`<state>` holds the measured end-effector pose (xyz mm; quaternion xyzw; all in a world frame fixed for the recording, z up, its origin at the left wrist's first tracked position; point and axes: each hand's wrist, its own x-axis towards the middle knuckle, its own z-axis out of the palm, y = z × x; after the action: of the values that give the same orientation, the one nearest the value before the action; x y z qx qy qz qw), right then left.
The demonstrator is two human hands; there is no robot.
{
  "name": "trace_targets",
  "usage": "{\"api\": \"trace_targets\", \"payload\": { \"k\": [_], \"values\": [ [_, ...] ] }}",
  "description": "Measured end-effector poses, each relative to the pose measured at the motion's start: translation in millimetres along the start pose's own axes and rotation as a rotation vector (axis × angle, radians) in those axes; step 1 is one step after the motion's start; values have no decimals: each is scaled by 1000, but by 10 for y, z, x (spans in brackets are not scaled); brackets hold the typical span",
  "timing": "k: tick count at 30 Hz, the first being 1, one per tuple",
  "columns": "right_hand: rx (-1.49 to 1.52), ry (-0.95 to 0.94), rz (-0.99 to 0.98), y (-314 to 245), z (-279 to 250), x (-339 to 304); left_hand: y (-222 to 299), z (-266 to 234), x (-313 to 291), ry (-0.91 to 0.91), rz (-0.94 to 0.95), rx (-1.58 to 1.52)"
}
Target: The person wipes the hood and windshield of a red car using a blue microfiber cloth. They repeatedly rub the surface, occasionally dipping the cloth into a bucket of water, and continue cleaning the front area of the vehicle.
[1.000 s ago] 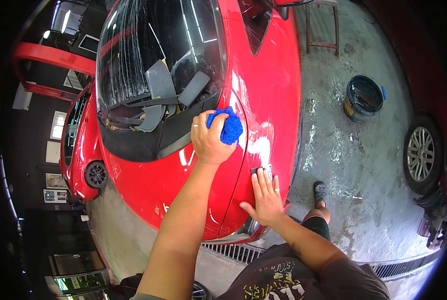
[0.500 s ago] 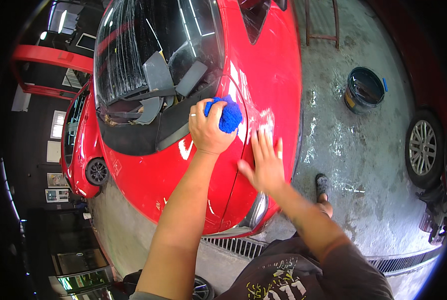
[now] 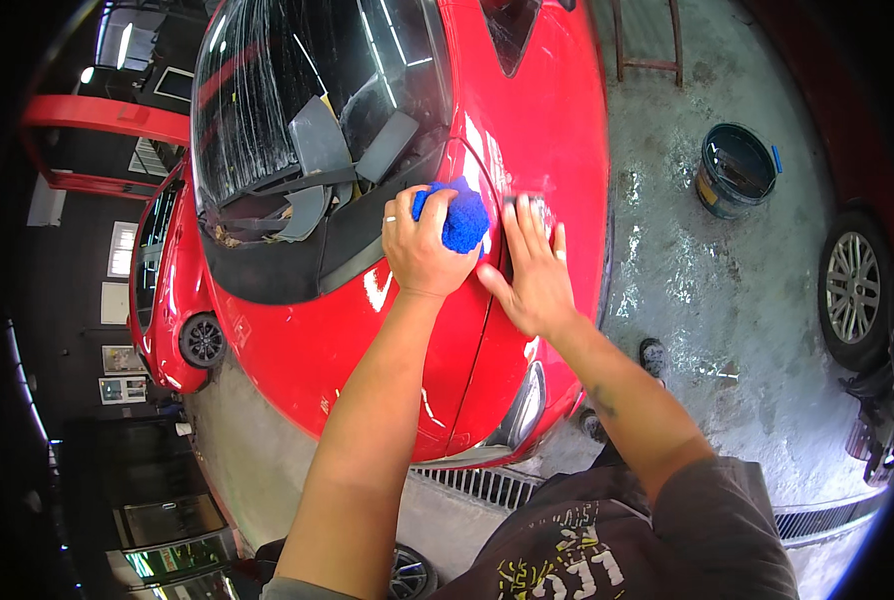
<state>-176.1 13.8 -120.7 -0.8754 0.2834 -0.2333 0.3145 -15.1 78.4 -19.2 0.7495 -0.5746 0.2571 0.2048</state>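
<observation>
My left hand [image 3: 422, 250] is closed round a crumpled blue microfibre cloth [image 3: 462, 222], by the rear edge of the red car's hood [image 3: 347, 350]. My right hand [image 3: 537, 275] lies flat on the red front fender [image 3: 557, 120], its fingers stretched out and slightly apart. A dark grey patch [image 3: 508, 262] shows along and past its fingers; whether it is a thin pad under the hand or a reflection, I cannot tell. Just past the fingertips the paint has a pale, blurred smear. The panel gap between hood and fender runs between my two hands.
Loose grey trim pieces [image 3: 319, 140] lie at the windshield's base. On the wet floor to the right stands a dark bucket [image 3: 735, 172], with a metal stand [image 3: 651, 66] behind it. Another car's wheel [image 3: 852, 290] is at far right. A second red car [image 3: 172, 290] stands left.
My right hand has slid a little farther up along the fender. The left hand keeps its grip on the cloth, and the whole view has shifted slightly.
</observation>
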Motion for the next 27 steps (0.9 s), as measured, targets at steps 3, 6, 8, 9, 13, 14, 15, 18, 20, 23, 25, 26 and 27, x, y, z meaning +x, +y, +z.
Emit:
{"api": "trace_targets", "payload": {
  "k": [3,6,8,9,13,14,15,18,20,23,25,26,27],
  "values": [
    [-55,-237,-40,39,119,-901,-20,-41,-1,14,-13,-1],
    [17,-108,-57,86,-10,-384,-35,-44,28,34,1,-19],
    [134,77,-86,169,-109,364,-23,2,43,50,1,-61],
    [141,120,-157,211,-209,640,-29,4,43,56,-1,-72],
    [55,-66,-249,528,-81,-104,-101,-41,-3,21,-26,-98],
    [0,-130,-267,568,-34,-273,-106,-51,-3,35,-26,-109],
    [-6,-98,-294,555,-63,-155,-98,-63,13,36,-32,-102],
    [55,50,-340,444,-288,644,-58,-19,31,25,-20,-102],
    [69,98,-405,292,-451,1237,-88,4,23,42,-41,-105],
    [74,35,-451,448,-419,1020,-96,-34,-6,12,-48,-105],
    [18,-26,-465,774,-308,575,-58,-63,61,-2,-47,-112],
    [-7,-68,-458,845,-277,479,-63,-75,64,-18,-55,-110],
    [-43,-106,-447,893,-303,442,-44,-68,78,-29,-58,-118]
  ]
}}
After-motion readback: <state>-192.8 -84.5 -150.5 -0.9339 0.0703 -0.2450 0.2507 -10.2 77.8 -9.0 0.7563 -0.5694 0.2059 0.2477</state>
